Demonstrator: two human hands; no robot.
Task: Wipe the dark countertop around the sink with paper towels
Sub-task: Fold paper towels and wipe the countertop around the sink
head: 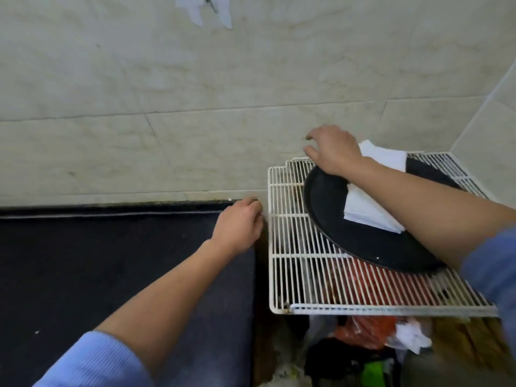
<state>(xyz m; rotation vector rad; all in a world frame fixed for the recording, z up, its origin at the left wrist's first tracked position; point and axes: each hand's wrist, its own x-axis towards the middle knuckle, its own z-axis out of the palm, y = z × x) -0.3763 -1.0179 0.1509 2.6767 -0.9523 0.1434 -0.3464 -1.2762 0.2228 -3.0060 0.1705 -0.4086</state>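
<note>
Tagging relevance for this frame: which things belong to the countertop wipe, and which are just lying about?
Job: dark countertop; paper towels; left hand at the counter's far corner; right hand near the towels.
Lying about: black tray under the towels; white wire rack; bags below the rack; white items hanging on the wall.

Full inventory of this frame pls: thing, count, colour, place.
countertop: 1, dark, left half, against the wall
wall: 1, beige tiles, behind everything
wire rack: 1, white, right of the countertop
tray: 1, black, round, on the wire rack
paper towels: 1 stack, white, on the tray
bags: count unclear, orange, green, black, below the wire rack
hanging item: white, top edge, cut off
left hand: 1, fingers curled, countertop's rear right corner
right hand: 1, over the tray's far rim
sleeves: 2, blue, both forearms
</note>
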